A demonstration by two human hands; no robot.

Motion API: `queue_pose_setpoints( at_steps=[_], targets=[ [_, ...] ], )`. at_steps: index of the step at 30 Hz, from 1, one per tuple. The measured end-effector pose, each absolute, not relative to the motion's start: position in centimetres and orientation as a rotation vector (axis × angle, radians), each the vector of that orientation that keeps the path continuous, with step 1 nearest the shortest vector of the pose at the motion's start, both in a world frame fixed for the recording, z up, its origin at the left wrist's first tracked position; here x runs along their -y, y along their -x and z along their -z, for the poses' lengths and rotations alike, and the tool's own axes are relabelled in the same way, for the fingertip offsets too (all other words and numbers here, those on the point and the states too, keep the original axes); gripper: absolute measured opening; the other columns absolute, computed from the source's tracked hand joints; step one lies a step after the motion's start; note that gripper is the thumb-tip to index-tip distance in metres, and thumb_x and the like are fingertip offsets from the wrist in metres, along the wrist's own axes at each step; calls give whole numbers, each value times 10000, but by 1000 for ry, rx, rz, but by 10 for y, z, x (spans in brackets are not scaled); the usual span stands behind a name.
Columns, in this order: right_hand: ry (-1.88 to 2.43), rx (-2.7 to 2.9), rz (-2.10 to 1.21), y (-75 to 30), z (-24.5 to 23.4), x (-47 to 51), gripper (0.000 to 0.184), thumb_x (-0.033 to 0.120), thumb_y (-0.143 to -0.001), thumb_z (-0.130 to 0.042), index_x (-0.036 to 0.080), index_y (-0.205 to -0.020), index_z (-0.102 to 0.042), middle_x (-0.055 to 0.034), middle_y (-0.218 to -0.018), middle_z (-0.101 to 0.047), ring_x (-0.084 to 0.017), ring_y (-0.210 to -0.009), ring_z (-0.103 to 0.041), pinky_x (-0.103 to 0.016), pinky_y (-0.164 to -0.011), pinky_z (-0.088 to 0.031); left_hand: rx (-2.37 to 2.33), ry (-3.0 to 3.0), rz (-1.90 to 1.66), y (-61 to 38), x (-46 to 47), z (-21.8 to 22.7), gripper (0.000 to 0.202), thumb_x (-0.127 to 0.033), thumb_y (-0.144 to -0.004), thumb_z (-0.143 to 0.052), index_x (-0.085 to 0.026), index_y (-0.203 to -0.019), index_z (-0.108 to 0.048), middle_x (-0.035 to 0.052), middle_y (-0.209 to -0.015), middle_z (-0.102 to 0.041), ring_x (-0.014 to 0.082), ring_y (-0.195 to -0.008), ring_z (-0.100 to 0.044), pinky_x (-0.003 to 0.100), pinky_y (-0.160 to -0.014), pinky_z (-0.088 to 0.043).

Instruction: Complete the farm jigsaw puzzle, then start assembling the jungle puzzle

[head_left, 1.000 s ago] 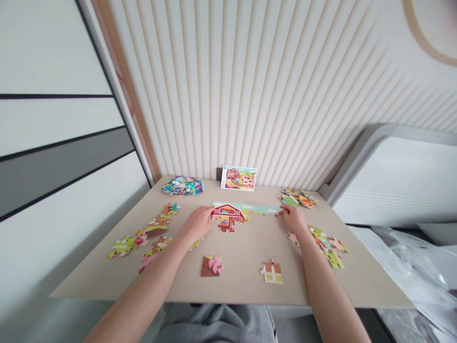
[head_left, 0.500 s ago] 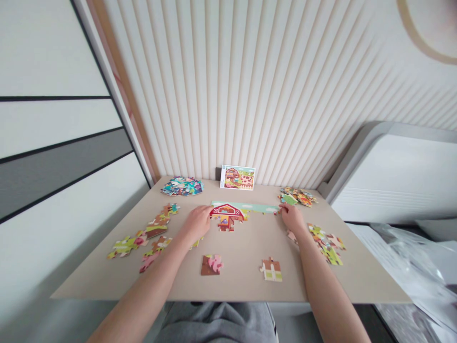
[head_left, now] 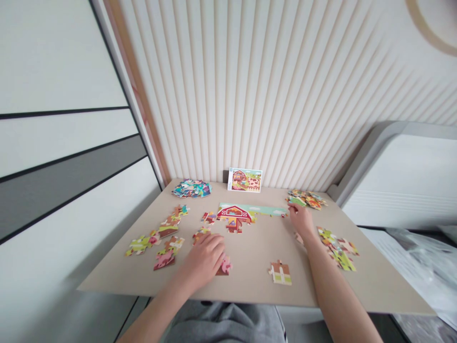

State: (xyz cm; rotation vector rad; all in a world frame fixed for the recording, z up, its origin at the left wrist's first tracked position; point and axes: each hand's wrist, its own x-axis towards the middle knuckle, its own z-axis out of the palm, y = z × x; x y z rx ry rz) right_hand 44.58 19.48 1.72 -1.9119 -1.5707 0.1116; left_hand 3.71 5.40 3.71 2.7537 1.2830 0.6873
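Partly built jigsaw puzzle (head_left: 234, 214): barn and sky strip joined, most loose pieces (head_left: 144, 245) still in heaps either side. Below puzzle, left hand (head_left: 204, 259) curled over pink piece (head_left: 225, 266), grip unclear. Right of puzzle, right hand (head_left: 302, 221) low at table, hold unclear.

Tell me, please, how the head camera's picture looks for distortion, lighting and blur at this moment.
In the head view, wide-angle distortion fans the wall slats outward and skews the table; the lighting is soft, with only faint shadows; the left hand looks slightly soft.
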Motion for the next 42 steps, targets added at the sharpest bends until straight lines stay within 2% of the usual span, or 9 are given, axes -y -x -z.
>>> queue_pose_setpoints(
  at_steps=[6,14,21,34,42],
  targets=[
    [1883,1581,-128,-437,-16,-193,396,283,-914,-461,188,-1149,-765,-110,-1032,-775,-244,-847,-674,-347,-830,-471,-1274,-2608,-802,-31,-41,-19,273,-216,-1035,-461,-244,-1226,-655,72,-1271,-673,226,-1228,-608,417,-1096,-499],
    [1858,1603,-130,-430,-14,-189,378,270,-921,-462,195,-1131,-768,-97,-1033,-783,-253,-935,-688,-339,-887,-478,-1337,-2590,-827,-31,-38,-15,265,-244,-1037,-466,-254,-1154,-704,72,-1227,-695,239,-1206,-627,435,-1073,-522],
    [1835,1621,-141,-428,-15,-188,363,280,-921,-468,206,-1096,-777,-92,-1038,-786,-245,-931,-689,-334,-891,-486,-1324,-2593,-792,-29,-39,-15,255,-247,-1043,-456,-254,-1133,-694,60,-1223,-693,237,-1212,-616,424,-1075,-508],
    [1817,1633,-175,-424,-16,-186,371,299,-918,-468,195,-1089,-780,-81,-921,-790,-235,-870,-697,-332,-849,-495,-1321,-2584,-791,-31,-37,-19,248,-222,-1032,-467,-260,-1124,-694,53,-1211,-690,231,-1196,-617,416,-1069,-502],
    [1752,1674,-152,-421,-14,-188,370,279,-918,-457,189,-1077,-779,-81,-977,-791,-230,-890,-703,-353,-910,-508,-1291,-2604,-788,-29,-38,-20,235,-226,-1035,-476,-244,-1129,-690,50,-1217,-687,227,-1181,-626,415,-1051,-515]
  ],
)
